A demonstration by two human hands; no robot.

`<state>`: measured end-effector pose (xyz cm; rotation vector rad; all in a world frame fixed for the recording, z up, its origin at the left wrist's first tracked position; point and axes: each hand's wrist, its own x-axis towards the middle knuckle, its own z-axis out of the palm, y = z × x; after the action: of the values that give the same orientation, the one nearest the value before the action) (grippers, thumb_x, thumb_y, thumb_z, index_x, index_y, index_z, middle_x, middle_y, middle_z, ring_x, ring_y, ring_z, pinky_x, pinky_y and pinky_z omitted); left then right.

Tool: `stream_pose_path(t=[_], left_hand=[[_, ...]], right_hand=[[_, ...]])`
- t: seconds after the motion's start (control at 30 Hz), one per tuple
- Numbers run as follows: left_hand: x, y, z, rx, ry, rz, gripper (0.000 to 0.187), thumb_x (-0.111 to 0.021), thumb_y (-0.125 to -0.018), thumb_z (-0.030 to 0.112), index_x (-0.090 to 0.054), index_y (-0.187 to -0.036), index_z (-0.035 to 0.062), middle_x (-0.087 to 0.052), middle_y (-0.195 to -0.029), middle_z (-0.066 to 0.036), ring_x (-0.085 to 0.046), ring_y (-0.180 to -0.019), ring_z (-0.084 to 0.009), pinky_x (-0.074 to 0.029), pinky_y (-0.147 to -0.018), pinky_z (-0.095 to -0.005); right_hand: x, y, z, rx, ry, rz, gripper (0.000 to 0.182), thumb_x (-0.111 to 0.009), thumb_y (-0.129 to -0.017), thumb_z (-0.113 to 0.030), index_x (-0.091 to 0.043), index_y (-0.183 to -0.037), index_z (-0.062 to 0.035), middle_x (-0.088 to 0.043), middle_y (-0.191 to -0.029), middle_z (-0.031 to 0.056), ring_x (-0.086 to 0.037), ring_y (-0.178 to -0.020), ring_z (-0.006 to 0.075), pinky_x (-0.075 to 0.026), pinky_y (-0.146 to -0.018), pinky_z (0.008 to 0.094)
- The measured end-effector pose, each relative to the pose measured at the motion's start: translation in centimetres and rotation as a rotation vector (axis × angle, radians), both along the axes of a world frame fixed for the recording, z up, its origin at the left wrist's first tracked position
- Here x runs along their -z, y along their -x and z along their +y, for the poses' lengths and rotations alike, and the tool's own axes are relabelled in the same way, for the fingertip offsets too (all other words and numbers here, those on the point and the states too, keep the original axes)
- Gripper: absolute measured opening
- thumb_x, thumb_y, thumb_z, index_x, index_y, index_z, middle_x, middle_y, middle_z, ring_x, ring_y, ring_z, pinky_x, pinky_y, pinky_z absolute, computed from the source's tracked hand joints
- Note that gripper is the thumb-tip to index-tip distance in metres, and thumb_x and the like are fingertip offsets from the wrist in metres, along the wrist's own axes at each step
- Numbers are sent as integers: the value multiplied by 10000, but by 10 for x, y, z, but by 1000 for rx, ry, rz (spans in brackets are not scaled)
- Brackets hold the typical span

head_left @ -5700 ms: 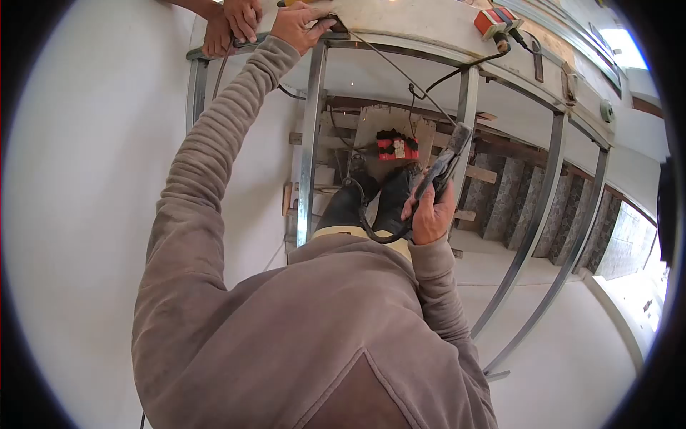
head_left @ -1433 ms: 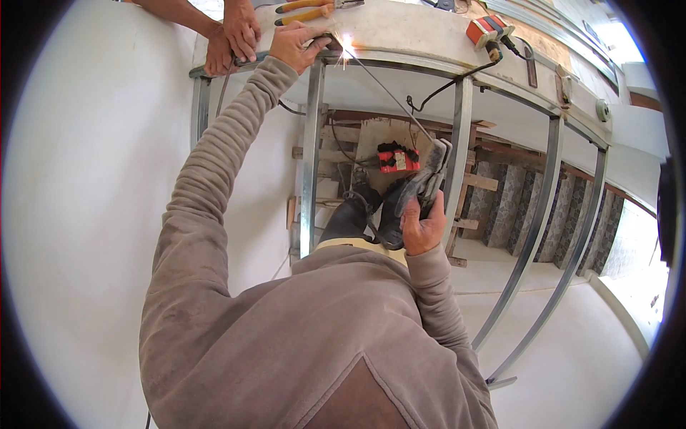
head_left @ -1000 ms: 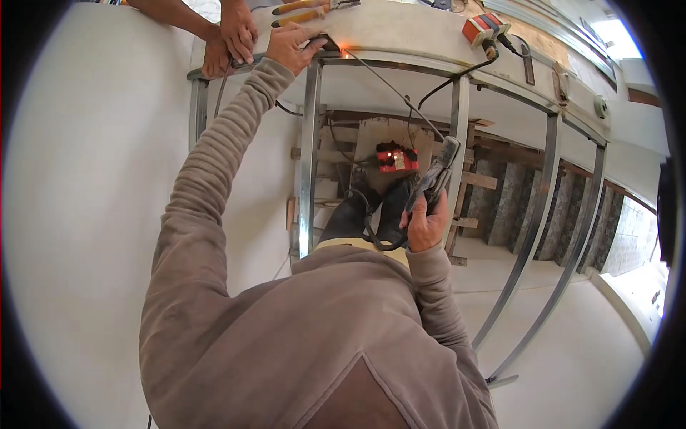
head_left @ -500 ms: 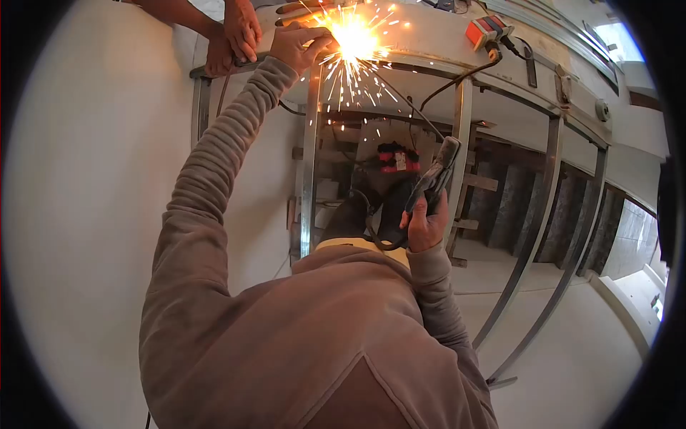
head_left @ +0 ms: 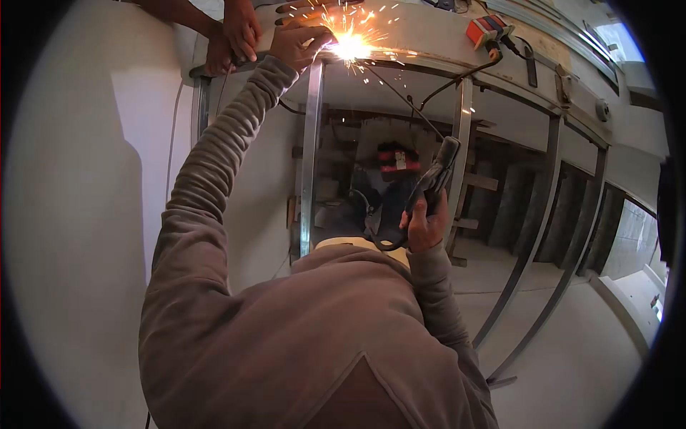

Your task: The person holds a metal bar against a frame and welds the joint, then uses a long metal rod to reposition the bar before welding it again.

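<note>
Thin dark metal rod (head_left: 404, 99) sticks out of a worn black handle (head_left: 441, 164), up into bright sparks (head_left: 351, 46) on the silver metal frame (head_left: 312, 154). Right hand (head_left: 426, 223) has fingers curled round the handle; left hand (head_left: 291, 48) is kinda pinching beside the glare, can't tell what.

A plain white wall (head_left: 71, 193), marked by a hard-edged shadow, stands left of the dim grey stairs (head_left: 529, 200). Daylight shows through a bright opening (head_left: 619, 41) to their upper right.
</note>
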<state>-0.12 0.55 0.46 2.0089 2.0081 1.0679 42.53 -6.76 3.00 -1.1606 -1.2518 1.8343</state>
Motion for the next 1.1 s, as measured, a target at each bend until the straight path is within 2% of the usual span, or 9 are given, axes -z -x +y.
stream_pose_path(t=[0.07,0.13,0.2,0.27,0.3,0.37,0.43,0.93,1.1], left_hand=[[-4,1,1,14,-34,64,140,-701,-924,176,-771,-992,75,-768,-946,-72,-722,-839,-220,-514,-808,-314],[9,12,3,-35,-21,127,152,-724,-902,187,-772,-989,71,-766,-971,-84,-712,-838,-224,-522,-788,-326],[19,20,2,-61,8,203,154,-729,-894,187,-773,-988,73,-766,-965,-84,-704,-842,-222,-522,-778,-328],[4,7,1,-17,-32,57,154,-733,-887,179,-771,-992,73,-765,-951,-84,-698,-851,-217,-525,-771,-329],[3,5,1,-20,-24,66,155,-741,-880,172,-767,-993,69,-764,-933,-83,-697,-866,-210,-528,-773,-329],[-4,-1,-1,-86,46,63,142,-716,-907,177,-762,-977,63,-765,-918,-71,-697,-813,-191,-521,-750,-321],[-11,-4,1,23,24,29,138,-694,-926,173,-762,-971,62,-767,-905,-46,-693,-758,-173,-511,-740,-311],[-1,-5,0,-111,-2,167,198,-742,-882,208,-732,-1034,81,-740,-958,-57,-661,-935,-249,-512,-859,-356],[10,1,3,-113,2,84,238,-741,-860,322,-750,-1026,152,-737,-937,-38,-654,-929,-246,-463,-891,-384]], right_hand=[[13,-6,-4,3,11,32,225,-503,-1054,-216,-464,-1191,-43,-524,-747,42,-511,-496,126,-458,-458,281],[19,-9,-8,36,67,40,369,-599,-1015,-232,-421,-1247,-6,-543,-801,40,-503,-541,93,-440,-439,250],[18,-11,-6,1,70,17,336,-592,-1018,-219,-431,-1223,-7,-541,-787,33,-500,-534,94,-437,-438,250],[15,-7,-5,18,51,71,312,-587,-1018,-202,-442,-1220,-13,-545,-790,30,-493,-527,92,-437,-440,249],[17,-7,-6,18,31,39,214,-512,-1049,-200,-451,-1189,-50,-525,-755,52,-503,-487,133,-448,-443,283],[9,-5,-4,24,20,47,242,-511,-1045,-199,-469,-1212,-29,-538,-810,62,-508,-496,130,-452,-446,281],[4,-4,-3,64,17,79,257,-506,-1041,-193,-489,-1227,-16,-545,-844,66,-511,-504,123,-456,-446,278],[2,-3,1,41,26,14,191,-528,-1040,-181,-466,-1146,-34,-538,-804,72,-504,-500,150,-453,-446,292],[3,-3,0,48,37,26,211,-546,-1037,-195,-465,-1152,-38,-531,-804,70,-500,-495,151,-449,-445,292]])
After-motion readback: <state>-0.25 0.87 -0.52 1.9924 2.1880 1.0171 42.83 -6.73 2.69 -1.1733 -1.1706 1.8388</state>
